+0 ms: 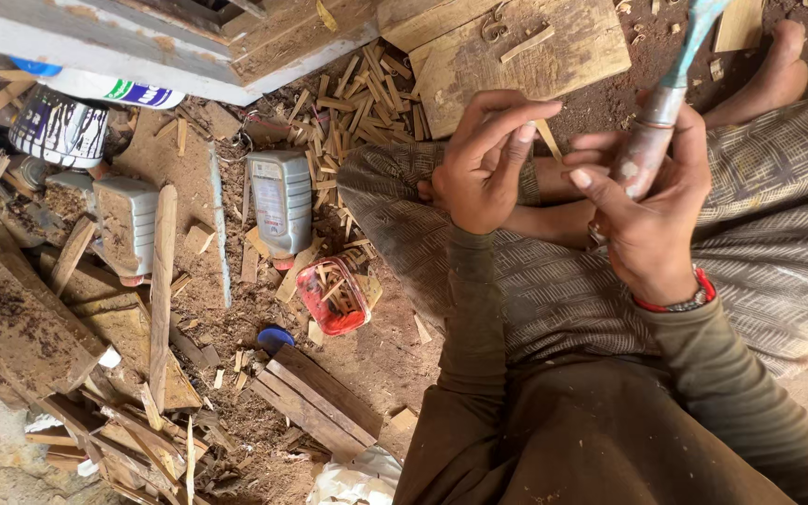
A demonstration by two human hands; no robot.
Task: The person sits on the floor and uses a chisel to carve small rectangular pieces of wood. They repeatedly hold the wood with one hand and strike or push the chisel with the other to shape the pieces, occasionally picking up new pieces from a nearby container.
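- The right hand is wrapped around the worn handle of a tool, whose pale blue-green shaft runs up out of the top edge.
- The left hand pinches a thin pale wooden sliver between thumb and fingertips, just beside the tool handle, above the person's checked lap.
- A grey rectangular jug with a pale label lies on the sawdust floor, left of the lap.
- A second grey jug lies further left.
- A red-rimmed clear tub holds small wood sticks, just below the first jug.
- A white can streaked with dark drips stands at upper left.
- A blue cap lies near stacked planks.
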